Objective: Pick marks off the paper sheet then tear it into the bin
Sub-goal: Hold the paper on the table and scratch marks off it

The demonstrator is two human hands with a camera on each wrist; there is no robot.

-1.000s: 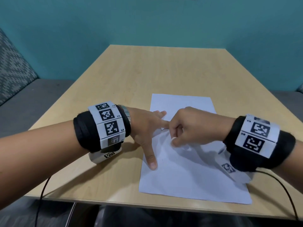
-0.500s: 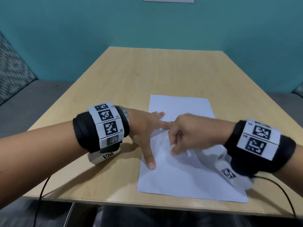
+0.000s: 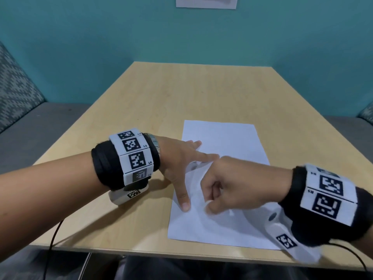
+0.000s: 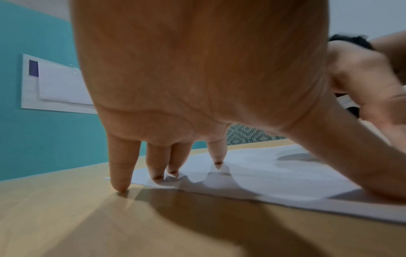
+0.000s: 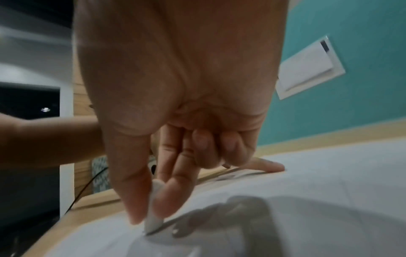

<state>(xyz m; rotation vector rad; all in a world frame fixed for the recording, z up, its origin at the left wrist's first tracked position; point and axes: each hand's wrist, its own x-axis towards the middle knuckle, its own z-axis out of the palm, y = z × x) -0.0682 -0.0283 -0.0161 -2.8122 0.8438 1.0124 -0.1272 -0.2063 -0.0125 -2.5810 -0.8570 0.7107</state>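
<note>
A white paper sheet [image 3: 222, 138] lies flat on the wooden table [image 3: 141, 110], near its front edge. My left hand [image 3: 179, 164] is spread on the sheet's left side, fingertips [image 4: 158, 177] and thumb pressing it down; the little finger touches bare wood. My right hand [image 3: 209, 205] hovers over the middle of the sheet with fingers curled. Its thumb and forefinger pinch a small white eraser-like piece [image 5: 153, 219], whose tip touches the paper [image 5: 307, 173]. Faint creases show on the sheet. No bin is in view.
Grey bench seats [image 3: 30, 134] with patterned cushions flank the table. A teal wall with a white notice [image 3: 205, 2] stands behind. A black cable [image 3: 54, 235] hangs off the front left edge. The far half of the table is bare wood.
My right hand has slid toward me along the sheet with the white piece in its pinch. The left hand has stayed pressed in place.
</note>
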